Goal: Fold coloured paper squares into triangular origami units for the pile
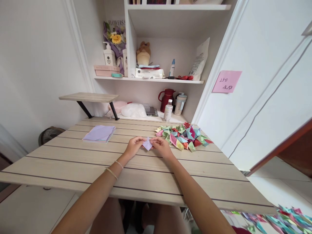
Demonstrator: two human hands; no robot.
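A small folded piece of purple paper is held over the middle of the table, its lower end a pointed corner. My left hand pinches its left side, fingers closed on the edge. On the opposite side, my right hand grips the paper between thumb and fingers. Just beyond my right hand lies a heap of folded paper boats in green, pink, red, blue and yellow. To the left of my left hand rests a stack of square paper sheets, purple on top.
A raised wooden stand occupies the table's back left. Behind the boats stand a white bottle, a red jug and a tumbler. More folded coloured paper covers the floor at lower right.
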